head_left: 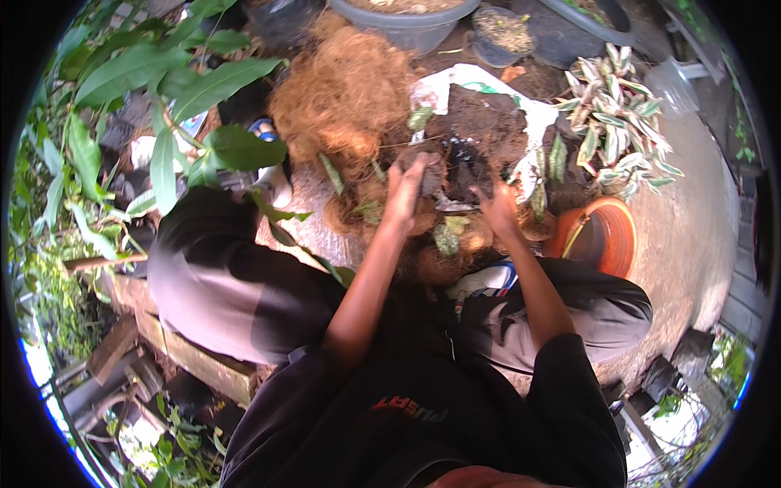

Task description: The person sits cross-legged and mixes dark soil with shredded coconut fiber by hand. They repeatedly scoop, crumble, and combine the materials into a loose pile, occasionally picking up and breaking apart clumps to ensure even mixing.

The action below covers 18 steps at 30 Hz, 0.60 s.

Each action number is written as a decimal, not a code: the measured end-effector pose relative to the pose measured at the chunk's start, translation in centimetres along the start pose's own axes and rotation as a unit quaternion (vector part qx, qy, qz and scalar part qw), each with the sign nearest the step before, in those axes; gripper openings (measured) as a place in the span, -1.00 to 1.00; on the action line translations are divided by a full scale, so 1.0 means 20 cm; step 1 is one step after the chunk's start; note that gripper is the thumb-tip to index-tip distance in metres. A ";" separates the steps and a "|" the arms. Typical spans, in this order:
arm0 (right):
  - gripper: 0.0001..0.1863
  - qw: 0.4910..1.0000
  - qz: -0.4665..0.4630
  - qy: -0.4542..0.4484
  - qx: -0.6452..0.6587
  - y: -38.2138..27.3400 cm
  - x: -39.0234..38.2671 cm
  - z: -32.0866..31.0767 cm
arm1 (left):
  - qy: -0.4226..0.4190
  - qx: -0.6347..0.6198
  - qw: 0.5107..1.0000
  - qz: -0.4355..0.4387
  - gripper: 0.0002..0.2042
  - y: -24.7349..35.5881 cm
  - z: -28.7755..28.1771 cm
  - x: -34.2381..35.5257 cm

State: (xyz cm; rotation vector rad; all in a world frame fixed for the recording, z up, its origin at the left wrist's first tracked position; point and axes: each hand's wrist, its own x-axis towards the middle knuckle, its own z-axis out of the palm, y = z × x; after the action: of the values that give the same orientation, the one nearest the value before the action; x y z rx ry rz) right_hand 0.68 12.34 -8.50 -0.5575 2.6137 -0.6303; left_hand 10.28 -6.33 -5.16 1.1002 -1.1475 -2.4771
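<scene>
My left hand presses its fingers round a brown, fibrous clump at the near edge of an opened white sack. Dark, crumbly soil lies in the sack. Across a black patch of soil from it, my right hand has its fingers apart, their tips by the patch's near right edge. Mottled green leaves of small plants show around both hands, some set in brown fibre below them. What lies under my palms is hidden.
A heap of coconut fibre sits at the far left. Variegated pink-and-green plants stand on the right, beyond an orange pot lying tilted. Grey pots line the back. A leafy branch hangs in from the left.
</scene>
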 end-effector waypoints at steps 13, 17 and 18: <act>-0.50 0.960 0.160 0.061 0.219 -0.10 0.13 -0.08 | 0.014 0.025 0.999 -0.037 -0.28 -0.02 0.05 -0.09; -0.53 0.949 0.166 0.038 0.264 -0.01 0.15 -0.01 | 0.025 0.017 0.999 -0.039 -0.32 0.02 0.09 -0.14; -0.54 0.946 0.159 0.041 0.279 0.01 0.16 0.03 | 0.023 0.007 0.999 -0.038 -0.33 0.04 0.09 -0.15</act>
State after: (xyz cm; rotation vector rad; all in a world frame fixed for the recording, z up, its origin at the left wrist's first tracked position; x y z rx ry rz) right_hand -1.79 10.84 -9.89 0.0652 2.3548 -1.2319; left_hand 11.09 -4.37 -2.21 1.2181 -1.1321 -2.4900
